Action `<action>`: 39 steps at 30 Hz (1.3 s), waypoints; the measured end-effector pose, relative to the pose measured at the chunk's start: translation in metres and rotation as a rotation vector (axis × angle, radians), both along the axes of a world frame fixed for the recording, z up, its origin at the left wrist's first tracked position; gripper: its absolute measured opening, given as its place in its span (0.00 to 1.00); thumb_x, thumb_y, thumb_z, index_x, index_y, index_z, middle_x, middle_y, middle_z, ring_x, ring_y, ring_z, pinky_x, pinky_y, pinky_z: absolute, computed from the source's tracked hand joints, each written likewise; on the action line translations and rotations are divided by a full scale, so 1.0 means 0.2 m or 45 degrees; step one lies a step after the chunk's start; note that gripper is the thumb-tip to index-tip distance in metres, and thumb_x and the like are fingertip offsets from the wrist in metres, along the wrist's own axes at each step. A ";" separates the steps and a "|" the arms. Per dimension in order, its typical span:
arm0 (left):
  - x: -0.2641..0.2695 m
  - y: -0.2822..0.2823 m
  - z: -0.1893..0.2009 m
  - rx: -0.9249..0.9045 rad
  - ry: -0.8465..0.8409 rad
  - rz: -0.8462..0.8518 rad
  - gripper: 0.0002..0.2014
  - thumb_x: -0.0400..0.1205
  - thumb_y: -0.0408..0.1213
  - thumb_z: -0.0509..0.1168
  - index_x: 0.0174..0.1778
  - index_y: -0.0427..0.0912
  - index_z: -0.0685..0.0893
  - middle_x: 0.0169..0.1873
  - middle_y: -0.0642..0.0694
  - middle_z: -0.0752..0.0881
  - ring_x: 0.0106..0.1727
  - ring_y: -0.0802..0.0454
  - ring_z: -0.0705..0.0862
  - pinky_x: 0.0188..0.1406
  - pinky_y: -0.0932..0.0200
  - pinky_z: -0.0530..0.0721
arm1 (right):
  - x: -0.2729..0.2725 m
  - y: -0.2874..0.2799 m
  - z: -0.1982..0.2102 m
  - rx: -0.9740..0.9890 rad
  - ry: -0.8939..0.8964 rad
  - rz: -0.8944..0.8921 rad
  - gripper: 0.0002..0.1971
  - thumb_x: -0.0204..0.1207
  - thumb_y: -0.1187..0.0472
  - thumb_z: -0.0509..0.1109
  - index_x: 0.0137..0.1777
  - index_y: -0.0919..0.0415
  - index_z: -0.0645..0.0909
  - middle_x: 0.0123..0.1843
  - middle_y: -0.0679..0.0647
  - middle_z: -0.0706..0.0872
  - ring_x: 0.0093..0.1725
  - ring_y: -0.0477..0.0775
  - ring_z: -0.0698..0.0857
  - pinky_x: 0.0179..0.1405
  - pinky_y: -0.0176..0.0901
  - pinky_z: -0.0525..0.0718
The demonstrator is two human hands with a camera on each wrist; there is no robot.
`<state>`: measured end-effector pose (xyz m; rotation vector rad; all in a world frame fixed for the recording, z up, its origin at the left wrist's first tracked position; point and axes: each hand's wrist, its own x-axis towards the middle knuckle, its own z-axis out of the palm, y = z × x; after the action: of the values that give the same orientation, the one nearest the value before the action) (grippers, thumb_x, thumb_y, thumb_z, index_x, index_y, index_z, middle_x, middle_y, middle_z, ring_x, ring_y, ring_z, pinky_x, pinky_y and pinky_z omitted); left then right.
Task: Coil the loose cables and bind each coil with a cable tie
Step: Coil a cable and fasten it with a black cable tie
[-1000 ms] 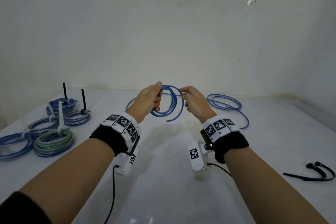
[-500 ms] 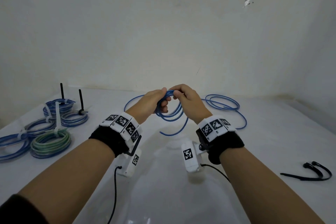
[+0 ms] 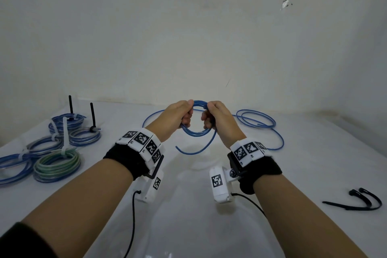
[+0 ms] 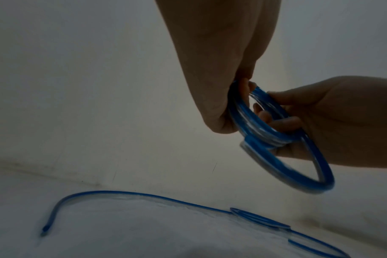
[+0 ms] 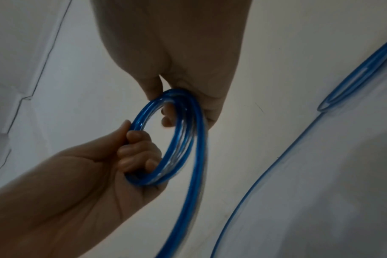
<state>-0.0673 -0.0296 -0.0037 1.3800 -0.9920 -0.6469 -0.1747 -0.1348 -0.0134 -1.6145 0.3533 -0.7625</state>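
Note:
I hold a small coil of blue cable (image 3: 195, 132) in the air over the middle of the white table (image 3: 303, 163). My left hand (image 3: 187, 114) grips the coil's left side with curled fingers. My right hand (image 3: 206, 115) grips its right side. A short loose tail (image 3: 189, 152) curves out below the coil. In the left wrist view the coil (image 4: 254, 125) sits between my left hand (image 4: 239, 97) and my right hand (image 4: 276, 113). The right wrist view shows the coil (image 5: 179, 139) ringed round the left hand's fingers (image 5: 139, 150). Two black cable ties (image 3: 362, 201) lie at the right.
Several bound coils (image 3: 56, 165) lie in a group at the table's left, some with black tie tails (image 3: 92, 115) sticking up. Another loose blue cable (image 3: 256, 119) sprawls behind my hands toward the right. A wall stands close behind the table.
My right hand carried a loop over to the left hand and laid it onto the coil. The hands now hold opposite sides of a rounder ring, and the tail hangs lower.

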 end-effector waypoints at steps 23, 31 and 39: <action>0.03 -0.03 -0.03 -0.074 0.449 0.117 0.11 0.88 0.35 0.51 0.48 0.36 0.77 0.39 0.41 0.83 0.47 0.45 0.85 0.56 0.51 0.82 | 0.06 -0.05 0.04 0.551 -0.573 -0.174 0.16 0.87 0.57 0.53 0.37 0.59 0.69 0.29 0.51 0.71 0.31 0.51 0.75 0.47 0.45 0.76; 0.08 -0.03 0.00 -0.157 0.268 0.353 0.14 0.88 0.38 0.52 0.60 0.41 0.81 0.34 0.46 0.72 0.32 0.52 0.80 0.34 0.65 0.84 | 0.01 -0.01 0.02 0.619 -0.410 0.136 0.17 0.87 0.54 0.50 0.46 0.64 0.75 0.25 0.53 0.72 0.23 0.51 0.74 0.44 0.49 0.77; 0.07 -0.01 -0.02 -0.149 -0.043 0.419 0.14 0.88 0.37 0.53 0.64 0.45 0.81 0.24 0.57 0.78 0.27 0.58 0.76 0.39 0.61 0.83 | 0.00 0.02 0.05 0.575 -0.158 0.220 0.18 0.86 0.53 0.49 0.39 0.61 0.71 0.26 0.53 0.65 0.24 0.51 0.66 0.37 0.44 0.77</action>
<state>-0.0528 -0.0317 -0.0074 1.4133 -0.7917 -0.3164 -0.1738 -0.1298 -0.0041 -1.1508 0.2686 -0.5963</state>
